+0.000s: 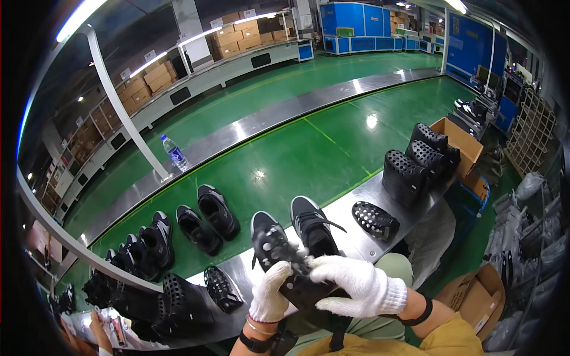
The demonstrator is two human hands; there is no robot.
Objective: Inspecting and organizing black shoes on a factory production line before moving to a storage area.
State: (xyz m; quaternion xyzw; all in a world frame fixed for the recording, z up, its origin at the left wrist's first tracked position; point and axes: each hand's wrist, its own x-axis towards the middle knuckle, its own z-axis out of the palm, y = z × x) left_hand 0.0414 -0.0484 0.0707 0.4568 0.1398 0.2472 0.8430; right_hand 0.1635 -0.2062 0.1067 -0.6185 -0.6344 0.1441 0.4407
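Both my hands wear white knit gloves. My left hand (271, 293) grips the near left side of a black perforated shoe insert (284, 252), partly smeared by motion. The fingers of my right hand (359, 286) close on its right side, thumb below. Under and behind the insert, a black shoe with a grey rim (261, 221) is partly hidden. Just right of it stands its lookalike, a black shoe (310, 218) with a loose strap. Loose perforated inserts lie on the metal ledge, one to the left (222, 289) and one to the right (375, 221).
Stacked black inserts stand at the right (405, 177) and left (181, 299). More dark shoes (218, 212) sit on the green belt (332, 133). A water bottle (173, 152) is on the far metal edge. An open carton (475, 302) is at my right; another person's hand (97, 325) shows lower left.
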